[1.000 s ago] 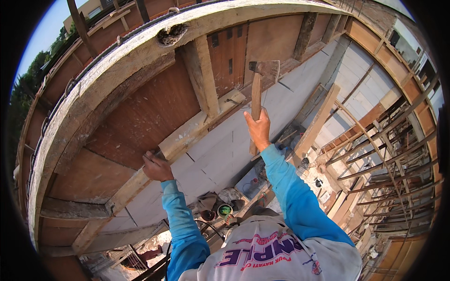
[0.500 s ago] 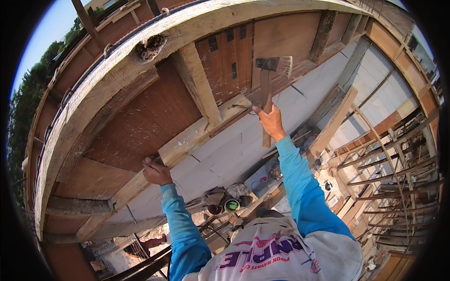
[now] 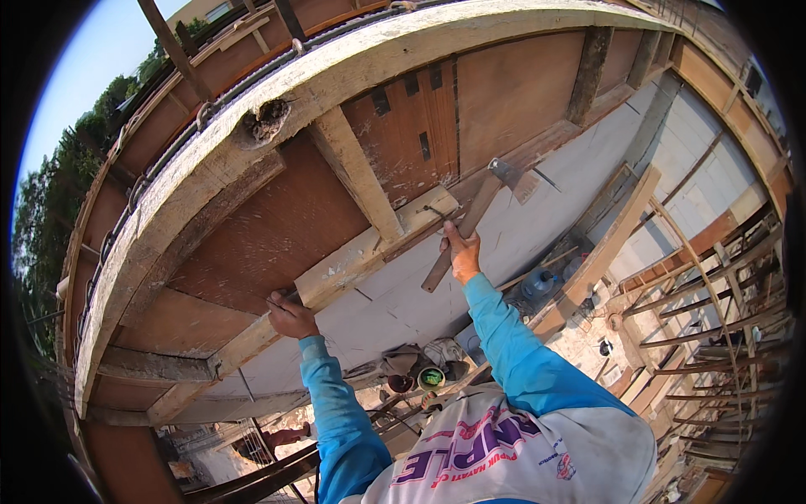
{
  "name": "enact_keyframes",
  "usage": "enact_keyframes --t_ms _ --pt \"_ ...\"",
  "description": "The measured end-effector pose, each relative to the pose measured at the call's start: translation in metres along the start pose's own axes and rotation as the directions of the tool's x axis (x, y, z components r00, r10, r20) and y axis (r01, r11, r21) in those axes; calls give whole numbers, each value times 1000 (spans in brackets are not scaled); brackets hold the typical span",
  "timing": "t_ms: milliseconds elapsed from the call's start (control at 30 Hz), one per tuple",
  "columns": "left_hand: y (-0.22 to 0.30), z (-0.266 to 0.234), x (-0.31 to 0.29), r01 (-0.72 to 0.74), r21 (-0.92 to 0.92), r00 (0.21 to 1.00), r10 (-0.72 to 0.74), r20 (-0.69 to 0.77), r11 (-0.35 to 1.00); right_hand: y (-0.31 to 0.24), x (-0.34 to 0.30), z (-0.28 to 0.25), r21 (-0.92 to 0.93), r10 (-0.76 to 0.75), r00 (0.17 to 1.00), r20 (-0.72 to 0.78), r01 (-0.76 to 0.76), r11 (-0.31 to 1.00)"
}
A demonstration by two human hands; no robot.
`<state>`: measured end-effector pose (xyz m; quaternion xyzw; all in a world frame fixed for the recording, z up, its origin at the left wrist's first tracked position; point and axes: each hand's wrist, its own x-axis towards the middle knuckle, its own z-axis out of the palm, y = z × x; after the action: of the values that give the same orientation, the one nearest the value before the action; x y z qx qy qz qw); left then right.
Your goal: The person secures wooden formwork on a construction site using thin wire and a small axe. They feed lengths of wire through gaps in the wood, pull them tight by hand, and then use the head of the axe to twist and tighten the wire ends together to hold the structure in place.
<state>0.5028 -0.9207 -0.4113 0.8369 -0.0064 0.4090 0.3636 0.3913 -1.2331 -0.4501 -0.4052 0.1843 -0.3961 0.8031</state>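
My right hand (image 3: 462, 254) grips a hatchet by its wooden handle (image 3: 479, 206). The hatchet tilts, its metal head (image 3: 515, 180) up to the right and the handle's butt down to the left. Close by my fingertips, a thin bent dark piece of metal (image 3: 435, 210) sticks out at the end of a short timber block (image 3: 369, 250); whether I touch it cannot be made out. My left hand (image 3: 291, 317) is closed round the lower wooden rail (image 3: 245, 349) of the formwork, beside the block's left end. Its fingertips are partly hidden.
A plywood panel (image 3: 260, 223) with upright timber struts (image 3: 357, 168) stands before me, topped by a thick curved beam (image 3: 336, 76). Below is a pale block wall (image 3: 403, 294). Buckets (image 3: 431, 378) and a blue water bottle (image 3: 538, 284) lie lower down. Timber poles (image 3: 714, 336) crowd the right side.
The hatchet has tipped over, its head going right and down while the butt swung left. My right hand has shifted a little down and left. The left hand keeps its hold.
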Motion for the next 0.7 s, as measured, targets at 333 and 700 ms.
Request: enact_keyframes --t_ms 333,700 --pt "9 -4 -2 56 -70 998 -57 -8 996 8 -1 -11 139 78 990 -114 -62 988" --pt "11 -2 -5 53 -73 999 -53 -1 996 -28 -119 -293 -677 30 943 -333 -261 689"
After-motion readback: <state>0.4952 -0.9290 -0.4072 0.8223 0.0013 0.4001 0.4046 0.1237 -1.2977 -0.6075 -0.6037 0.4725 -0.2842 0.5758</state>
